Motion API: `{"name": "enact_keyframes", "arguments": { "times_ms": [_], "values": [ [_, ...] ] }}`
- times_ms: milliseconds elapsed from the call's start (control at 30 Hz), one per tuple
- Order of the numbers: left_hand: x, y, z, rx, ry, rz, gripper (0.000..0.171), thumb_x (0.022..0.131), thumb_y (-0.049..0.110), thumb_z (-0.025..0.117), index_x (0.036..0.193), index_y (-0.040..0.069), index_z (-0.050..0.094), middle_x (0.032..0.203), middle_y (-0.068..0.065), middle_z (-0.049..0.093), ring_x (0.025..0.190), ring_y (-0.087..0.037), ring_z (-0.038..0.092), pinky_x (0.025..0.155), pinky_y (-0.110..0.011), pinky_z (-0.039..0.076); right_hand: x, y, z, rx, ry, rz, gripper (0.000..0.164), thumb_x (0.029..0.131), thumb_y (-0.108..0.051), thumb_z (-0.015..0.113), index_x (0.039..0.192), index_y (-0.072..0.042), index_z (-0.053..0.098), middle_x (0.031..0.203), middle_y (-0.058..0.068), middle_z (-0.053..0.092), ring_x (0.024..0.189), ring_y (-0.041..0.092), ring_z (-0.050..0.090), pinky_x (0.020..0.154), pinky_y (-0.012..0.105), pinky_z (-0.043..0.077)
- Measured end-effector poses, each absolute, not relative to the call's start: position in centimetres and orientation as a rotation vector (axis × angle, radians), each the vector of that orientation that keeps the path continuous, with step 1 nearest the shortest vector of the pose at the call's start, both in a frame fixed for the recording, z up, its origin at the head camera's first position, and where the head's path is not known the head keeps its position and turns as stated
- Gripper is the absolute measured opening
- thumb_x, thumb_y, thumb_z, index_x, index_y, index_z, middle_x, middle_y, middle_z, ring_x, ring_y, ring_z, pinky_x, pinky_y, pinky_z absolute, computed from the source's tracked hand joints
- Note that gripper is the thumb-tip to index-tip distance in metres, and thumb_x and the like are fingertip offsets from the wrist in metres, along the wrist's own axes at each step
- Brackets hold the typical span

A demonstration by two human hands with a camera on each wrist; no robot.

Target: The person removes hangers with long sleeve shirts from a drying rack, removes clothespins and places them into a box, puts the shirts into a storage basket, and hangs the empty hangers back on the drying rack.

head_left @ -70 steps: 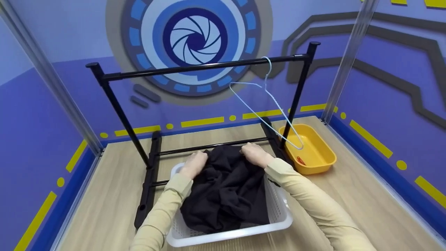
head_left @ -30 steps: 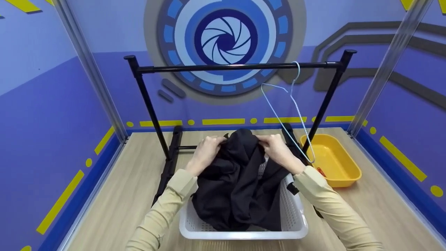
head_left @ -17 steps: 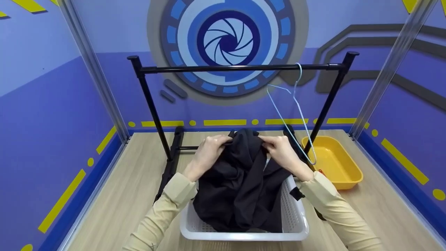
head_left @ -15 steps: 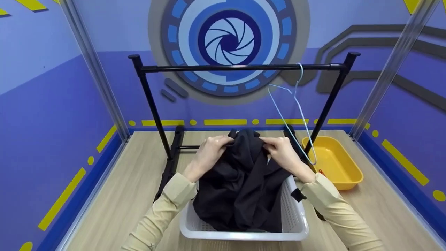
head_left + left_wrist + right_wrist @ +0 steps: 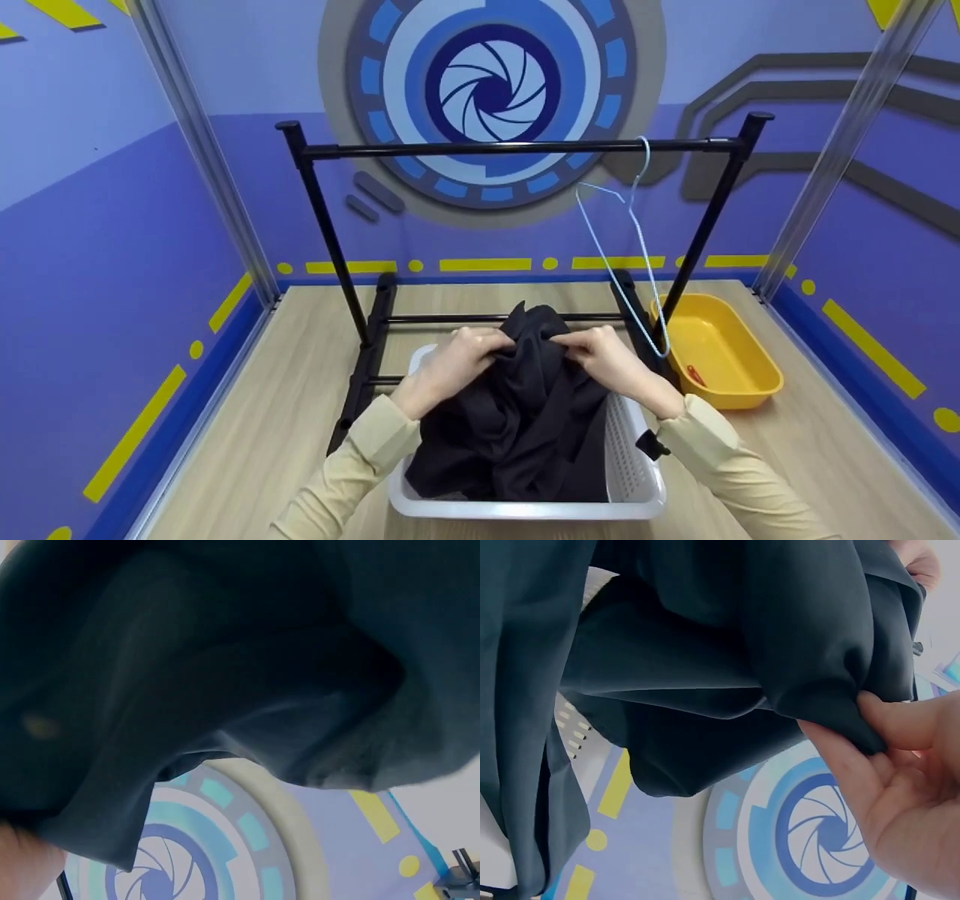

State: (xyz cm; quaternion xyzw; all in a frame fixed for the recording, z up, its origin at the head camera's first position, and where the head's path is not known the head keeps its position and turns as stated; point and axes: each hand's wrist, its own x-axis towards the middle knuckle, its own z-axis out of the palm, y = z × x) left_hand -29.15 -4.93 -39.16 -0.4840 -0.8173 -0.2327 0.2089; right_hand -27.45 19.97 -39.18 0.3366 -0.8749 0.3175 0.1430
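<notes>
A crumpled black garment [image 5: 517, 420] hangs between both hands, its lower part piled in a white perforated basket [image 5: 634, 450]. My left hand [image 5: 454, 367] pinches the cloth near its upper left edge in the head view. On the other side, my right hand [image 5: 611, 364] pinches a fold between thumb and fingers, plain in the right wrist view, where the cloth [image 5: 810, 637] drapes down in loose folds. Dark fabric [image 5: 225, 667] fills most of the left wrist view, with only a bit of a hand [image 5: 26, 866] at its lower left edge.
Behind the basket stands a black garment rack [image 5: 480, 148]. A light blue wire hanger [image 5: 637, 225] hangs from its bar, towards the right. A yellow tub [image 5: 720, 345] with a small red item [image 5: 696, 375] sits at the right. Walls enclose the wooden table [image 5: 255, 420].
Both hands have come down and a little nearer the body over the last half second, still holding the black garment. Its raised top is lower, uncovering the rack's lower crossbar. The hanger has swung slightly.
</notes>
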Motion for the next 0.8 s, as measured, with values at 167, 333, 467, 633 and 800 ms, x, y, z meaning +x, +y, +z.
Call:
{"name": "enact_keyframes", "arguments": {
  "times_ms": [167, 333, 467, 633, 800],
  "values": [
    [-28.9, -4.7, -40.4, -1.463, -2.314, -0.653, 0.028, 0.078, -0.008, 0.062, 0.102, 0.005, 0.067, 0.099, -0.004, 0.063, 0.094, -0.016, 0.058, 0.082, -0.022, 0.041, -27.4, 19.8, -40.0, 1.019, -2.622, 0.873, 0.032, 0.078, 0.012, 0.058, 0.103, -0.004, 0.069, 0.096, 0.009, 0.065, 0.083, 0.018, 0.061, 0.069, 0.03, 0.047],
    [-28.9, -4.4, -41.9, -1.576, -2.405, -0.552, 0.023, 0.078, -0.006, 0.063, 0.096, 0.007, 0.067, 0.094, -0.001, 0.064, 0.09, -0.011, 0.058, 0.078, -0.02, 0.041, -27.4, 19.6, -41.0, 1.098, -2.739, 0.823, 0.035, 0.078, 0.013, 0.056, 0.101, -0.009, 0.07, 0.096, 0.002, 0.066, 0.085, 0.013, 0.06, 0.07, 0.027, 0.046],
    [-28.9, -4.0, -43.0, -1.619, -2.494, -0.465, 0.016, 0.077, -0.004, 0.063, 0.084, 0.01, 0.066, 0.084, 0.005, 0.063, 0.077, -0.003, 0.055, 0.068, -0.016, 0.04, -27.5, 19.2, -41.9, 1.178, -2.803, 0.792, 0.032, 0.077, 0.013, 0.055, 0.098, -0.006, 0.071, 0.093, 0.003, 0.066, 0.084, 0.013, 0.06, 0.067, 0.026, 0.046],
    [-28.7, -3.6, -43.6, -1.662, -2.59, -0.382, 0.016, 0.077, -0.004, 0.064, 0.079, 0.012, 0.064, 0.076, 0.009, 0.06, 0.068, 0.001, 0.049, 0.06, -0.014, 0.037, -27.7, 18.8, -42.8, 1.266, -2.833, 0.74, 0.031, 0.076, 0.012, 0.056, 0.097, -0.005, 0.071, 0.092, 0.002, 0.066, 0.081, 0.01, 0.059, 0.066, 0.024, 0.045],
    [-29.1, -3.3, -44.1, -1.65, -2.677, -0.28, 0.015, 0.077, 0.0, 0.065, 0.076, 0.014, 0.063, 0.074, 0.009, 0.058, 0.066, -0.001, 0.048, 0.059, -0.016, 0.037, -27.9, 18.5, -43.5, 1.288, -2.86, 0.704, 0.027, 0.077, 0.01, 0.059, 0.094, -0.007, 0.072, 0.089, 0.001, 0.067, 0.075, 0.008, 0.058, 0.061, 0.021, 0.043]
  ]
}}
